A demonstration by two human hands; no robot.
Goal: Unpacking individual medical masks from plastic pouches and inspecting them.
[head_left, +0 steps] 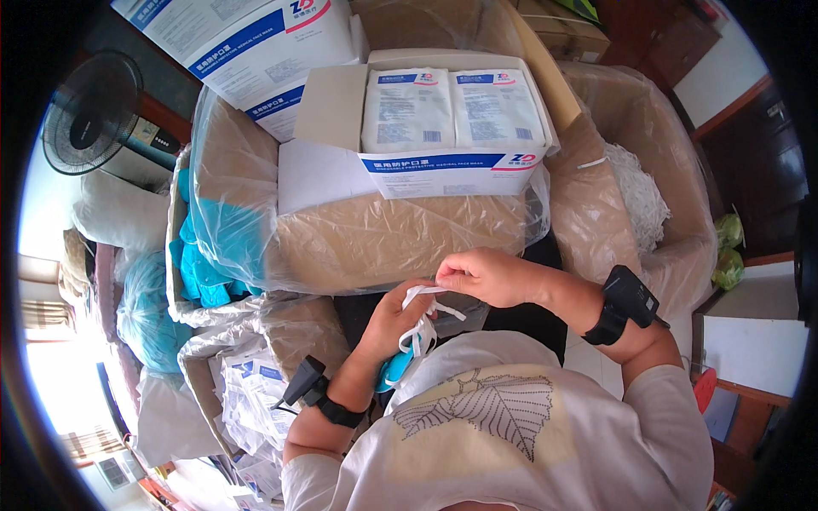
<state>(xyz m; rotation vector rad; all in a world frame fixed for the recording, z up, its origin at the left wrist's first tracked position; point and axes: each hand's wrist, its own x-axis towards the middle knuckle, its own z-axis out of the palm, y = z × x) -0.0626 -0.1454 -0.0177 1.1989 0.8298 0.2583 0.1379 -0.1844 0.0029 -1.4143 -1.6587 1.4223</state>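
Note:
Close in front of my chest, my left hand (394, 319) is closed round a blue face mask (394, 371) with white straps (419, 334). Part of the mask hangs below the palm; the rest is hidden by the hand. My right hand (481, 277) pinches the end of a white strap, drawn up beside the left fingertips. Other strap ends dangle loosely from the left hand. Beyond both hands, an open white box (443, 181) holds two white packs (409, 111) with blue and red print, side by side.
The box rests on a large plastic-lined carton (400, 243). More white boxes (256, 64) are stacked behind it. Left are a bag of blue pieces (213, 247) and a carton of printed wrappers (256, 387). White straps (643, 196) fill a lined carton at right. A fan (94, 111) stands far left.

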